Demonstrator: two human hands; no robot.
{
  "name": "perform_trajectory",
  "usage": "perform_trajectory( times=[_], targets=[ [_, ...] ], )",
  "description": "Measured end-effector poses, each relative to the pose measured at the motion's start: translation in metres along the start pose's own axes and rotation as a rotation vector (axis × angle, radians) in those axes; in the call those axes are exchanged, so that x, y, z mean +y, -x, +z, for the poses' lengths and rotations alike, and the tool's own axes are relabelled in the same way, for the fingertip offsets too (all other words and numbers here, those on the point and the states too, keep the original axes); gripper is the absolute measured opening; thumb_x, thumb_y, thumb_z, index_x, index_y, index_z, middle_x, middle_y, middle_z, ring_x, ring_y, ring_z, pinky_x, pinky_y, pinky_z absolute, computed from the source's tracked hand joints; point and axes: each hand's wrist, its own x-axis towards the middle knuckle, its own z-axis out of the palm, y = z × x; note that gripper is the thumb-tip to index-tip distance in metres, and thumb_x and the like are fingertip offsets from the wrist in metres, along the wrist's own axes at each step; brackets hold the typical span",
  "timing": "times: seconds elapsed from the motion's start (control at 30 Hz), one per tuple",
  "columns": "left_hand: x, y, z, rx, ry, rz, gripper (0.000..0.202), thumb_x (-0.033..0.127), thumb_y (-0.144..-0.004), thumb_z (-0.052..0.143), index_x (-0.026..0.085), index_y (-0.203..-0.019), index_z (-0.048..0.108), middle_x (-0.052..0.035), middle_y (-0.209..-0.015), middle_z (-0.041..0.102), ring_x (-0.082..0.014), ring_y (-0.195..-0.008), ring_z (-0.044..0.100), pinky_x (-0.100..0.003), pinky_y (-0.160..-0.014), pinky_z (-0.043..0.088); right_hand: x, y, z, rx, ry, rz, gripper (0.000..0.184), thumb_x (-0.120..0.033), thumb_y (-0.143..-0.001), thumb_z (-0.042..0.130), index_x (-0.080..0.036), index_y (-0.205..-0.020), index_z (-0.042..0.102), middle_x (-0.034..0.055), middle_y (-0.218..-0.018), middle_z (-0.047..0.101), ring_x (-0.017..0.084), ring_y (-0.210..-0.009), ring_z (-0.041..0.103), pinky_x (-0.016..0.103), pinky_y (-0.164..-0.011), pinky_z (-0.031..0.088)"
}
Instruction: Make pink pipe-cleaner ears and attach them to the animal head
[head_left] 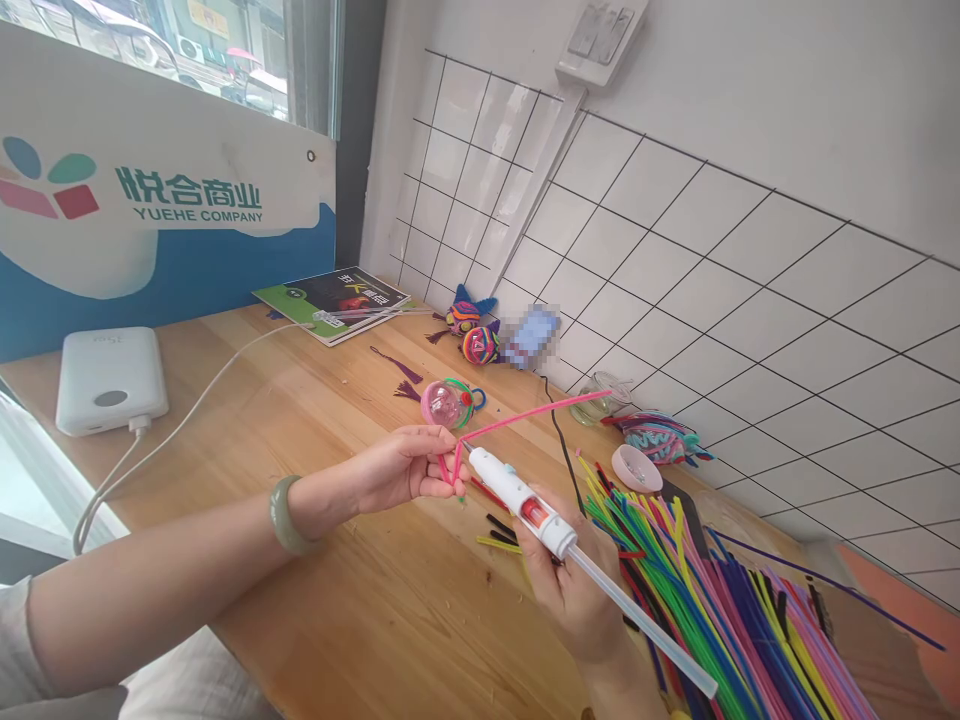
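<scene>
Between the fingers of my left hand (409, 463) is a bent pink pipe cleaner (536, 411), one long end of it stretching off to the right. My right hand (574, 570) is wrapped round a white hot glue gun (517, 492), whose tip meets or nearly meets the pink stem beside my left fingertips. A long clear glue stick (645, 622) sticks out of the gun's back end. Just beyond my left hand sits a clear round ornament (442, 403) with pink, green and blue pipe cleaner around it.
Many coloured pipe cleaners (690, 580) lie in a heap at the right. Behind them are a small pink bowl (637, 469), a glass jar (600, 398) and a striped fish craft (660, 438). A white power bank (112, 380) with a cable stands at the left, near a booklet (330, 305).
</scene>
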Motion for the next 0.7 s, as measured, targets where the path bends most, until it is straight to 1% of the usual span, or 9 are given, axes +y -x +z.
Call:
perform_trajectory(
  times=[0.13,0.43,0.57,0.7],
  targets=[
    [-0.0003,0.0002,-0.0008,0.009,0.008,-0.005,0.009,0.016,-0.079,0.049,0.01,-0.078,0.055,-0.0106,-0.074,0.065,-0.0166,-0.065,0.065,-0.02,-0.057,0.052,0.0026,0.0028,-0.0002,-0.018,-0.005,0.021,0.031,-0.021,-0.08,0.05,-0.015,-0.11,0.047,0.009,-0.087,0.064,0.019,-0.073,0.061,0.031,-0.061,0.049],
    [0.0002,-0.0003,0.0001,0.007,-0.001,-0.003,0.011,0.016,-0.08,0.047,0.009,-0.078,0.056,-0.0101,-0.074,0.064,-0.0157,-0.065,0.064,-0.02,-0.058,0.052,0.0026,0.002,-0.0002,-0.017,-0.009,0.002,0.031,-0.019,-0.079,0.05,-0.015,-0.11,0.047,0.0087,-0.087,0.063,0.019,-0.073,0.061,0.029,-0.061,0.048],
    [-0.0003,-0.0005,-0.0006,0.015,0.001,-0.01,0.01,0.016,-0.079,0.049,0.009,-0.079,0.056,-0.0099,-0.073,0.065,-0.0161,-0.065,0.065,-0.02,-0.057,0.052,0.0042,0.0036,-0.0006,-0.03,-0.007,0.007,0.033,-0.018,-0.079,0.05,-0.016,-0.112,0.046,0.0098,-0.091,0.063,0.021,-0.078,0.061,0.031,-0.064,0.048],
    [-0.0004,-0.0006,-0.0003,0.009,0.0,-0.002,0.011,0.017,-0.079,0.05,0.009,-0.078,0.057,-0.0098,-0.073,0.065,-0.0159,-0.065,0.065,-0.02,-0.057,0.052,0.0011,0.0013,-0.0003,-0.031,-0.004,-0.004,0.033,-0.019,-0.08,0.049,-0.017,-0.112,0.045,0.0093,-0.087,0.063,0.021,-0.075,0.061,0.031,-0.063,0.049]
  ],
)
